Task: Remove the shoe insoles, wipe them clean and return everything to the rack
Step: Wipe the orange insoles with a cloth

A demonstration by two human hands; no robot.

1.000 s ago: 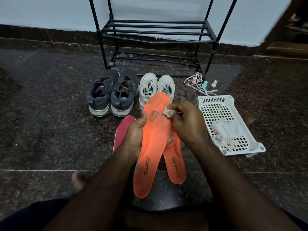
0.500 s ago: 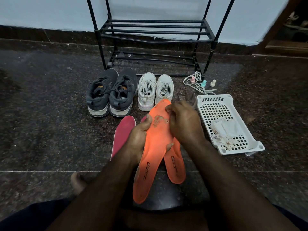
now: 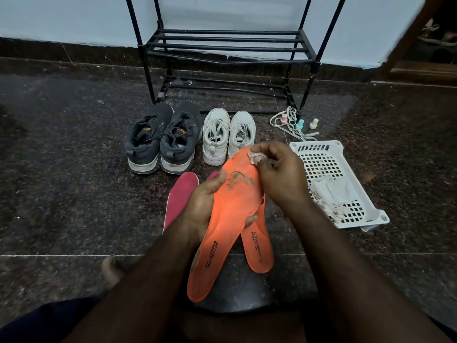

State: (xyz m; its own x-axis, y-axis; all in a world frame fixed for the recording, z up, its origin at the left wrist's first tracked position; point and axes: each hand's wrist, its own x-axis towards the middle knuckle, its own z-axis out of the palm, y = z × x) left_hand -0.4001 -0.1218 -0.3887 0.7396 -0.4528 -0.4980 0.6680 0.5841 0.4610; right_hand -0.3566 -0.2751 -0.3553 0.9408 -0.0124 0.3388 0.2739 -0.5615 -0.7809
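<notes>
Our left hand (image 3: pixel 200 206) grips the scuffed orange foam insole (image 3: pixel 227 219); at its one o'clock edge our right hand (image 3: pixel 279 177) pinches a small pale wipe (image 3: pixel 256 157)

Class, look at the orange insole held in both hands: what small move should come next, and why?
Probably draw the wipe, pinched in the right hand, down from the toe onto the scuffed patch. The left hand already braces the orange insole, and that patch still looks dirty.

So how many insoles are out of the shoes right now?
4: one orange insole held up in the hands, a second orange insole on the floor beneath, one pink insole left, another pink insole mostly hidden behind.
</notes>
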